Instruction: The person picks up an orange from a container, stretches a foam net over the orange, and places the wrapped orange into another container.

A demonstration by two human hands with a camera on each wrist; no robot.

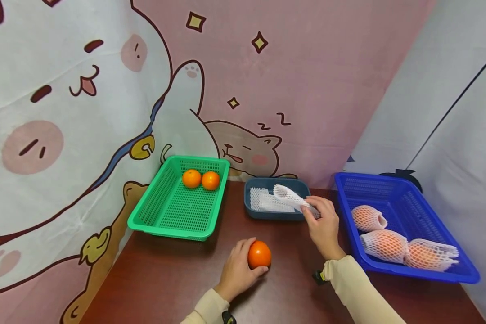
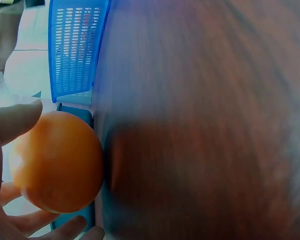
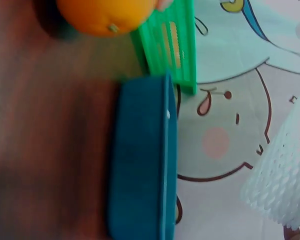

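My left hand point(image 1: 238, 269) grips an orange point(image 1: 259, 255) on the brown table, thumb on the near side. The left wrist view shows thumb and fingers around the orange point(image 2: 57, 162). Above the right part of a small dark blue tray point(image 1: 277, 216), my right hand point(image 1: 325, 225) pinches a white foam net sleeve point(image 1: 287, 196) by one end. The sleeve's other end gapes toward the upper left. More flat foam sleeves point(image 1: 269, 201) lie in the tray. In the right wrist view the sleeve point(image 3: 282, 175) is at the right edge, the fingers mostly out of sight.
At the left, a green basket point(image 1: 174, 213) holds two bare oranges, side by side in its far part. A blue basket point(image 1: 393, 193) on the right contains three fruits point(image 1: 384, 245) in foam nets. A cartoon-printed cloth point(image 1: 308, 67) hangs behind the table.
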